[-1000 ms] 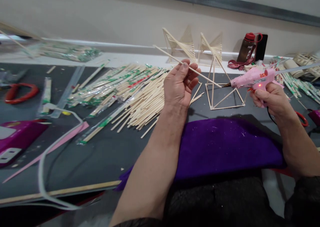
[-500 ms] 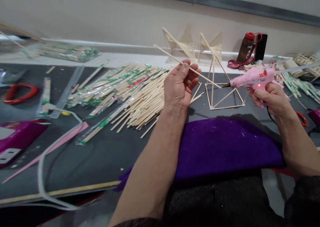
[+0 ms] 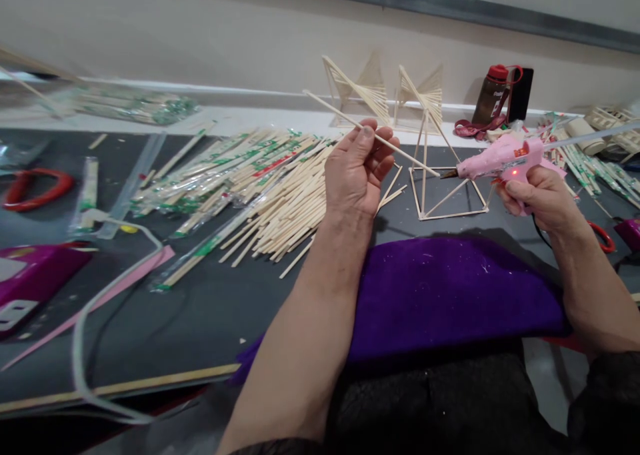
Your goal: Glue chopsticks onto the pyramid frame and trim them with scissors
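A thin wooden stick (image 3: 335, 109) is pinched between the thumb and fingers of my left hand (image 3: 357, 165), slanting down to the right. My right hand (image 3: 540, 195) is wrapped round the handle of a pink glue gun (image 3: 500, 156), which has a small red light lit and a clear glue stick (image 3: 590, 137) coming out of its back. The gun's nozzle is at the stick's right end; whether they touch I cannot tell. Behind and below the nozzle stands an open frame of glued sticks (image 3: 453, 215) with a square base on the table.
Loose sticks (image 3: 285, 221) and wrapped chopsticks (image 3: 200, 175) lie left of my hands. Two twisted stick models (image 3: 357, 88) stand by the wall, with a bottle (image 3: 490, 95) further right. Purple cloth (image 3: 450, 295) covers the near edge; red-handled scissors (image 3: 37, 188) lie far left.
Little differs. The glue gun and my right hand have shifted slightly left, and the stick in my left hand has moved slightly left with the whole view.
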Motion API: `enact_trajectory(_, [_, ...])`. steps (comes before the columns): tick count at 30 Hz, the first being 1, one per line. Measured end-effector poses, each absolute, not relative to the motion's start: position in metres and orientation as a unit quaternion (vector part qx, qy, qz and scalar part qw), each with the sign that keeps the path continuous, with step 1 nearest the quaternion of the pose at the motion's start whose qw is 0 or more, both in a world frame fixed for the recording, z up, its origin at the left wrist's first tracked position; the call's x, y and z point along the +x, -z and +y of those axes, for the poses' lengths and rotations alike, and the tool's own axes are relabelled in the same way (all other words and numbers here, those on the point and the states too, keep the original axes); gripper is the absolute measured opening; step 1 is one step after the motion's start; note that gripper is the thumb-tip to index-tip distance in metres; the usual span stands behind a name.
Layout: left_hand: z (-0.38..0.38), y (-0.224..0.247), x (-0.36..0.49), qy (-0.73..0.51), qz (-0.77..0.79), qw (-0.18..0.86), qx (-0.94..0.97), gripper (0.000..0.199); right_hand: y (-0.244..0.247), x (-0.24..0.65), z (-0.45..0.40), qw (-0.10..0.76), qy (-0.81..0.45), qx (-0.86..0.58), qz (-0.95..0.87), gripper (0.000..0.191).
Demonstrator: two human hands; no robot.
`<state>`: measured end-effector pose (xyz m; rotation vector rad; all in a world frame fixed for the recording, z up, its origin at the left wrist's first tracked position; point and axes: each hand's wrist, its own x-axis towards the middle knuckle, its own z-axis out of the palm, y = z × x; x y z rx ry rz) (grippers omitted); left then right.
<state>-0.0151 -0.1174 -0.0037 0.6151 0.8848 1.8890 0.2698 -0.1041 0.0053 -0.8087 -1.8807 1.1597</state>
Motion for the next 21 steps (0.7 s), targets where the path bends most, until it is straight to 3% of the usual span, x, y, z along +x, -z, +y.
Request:
enact_trajectory(5, [-0.117,0.002,-0.017,-0.775,0.344,0.470,0.245,0.014,-0.008,0.275,-0.105,0.384,-0.461,-0.339,-0.725,0.039])
enact_trajectory(8, [-0.120,-0.005,-0.013,-0.777,0.349,0.472,0.230,0.008,-0.020,0.284,-0.103,0.472,-0.445,-0.332,-0.685,0.040])
enact_trajectory(14, [-0.132,-0.020,0.003,-0.773,0.356,0.482,0.210,0.027,-0.054,0.329,-0.081,0.603,-0.421,-0.372,-0.567,0.038])
enact_trajectory(21, [-0.127,-0.008,0.004,-0.748,0.366,0.496,0.245,0.019,-0.027,0.359,-0.042,0.564,-0.412,-0.543,-0.466,0.017])
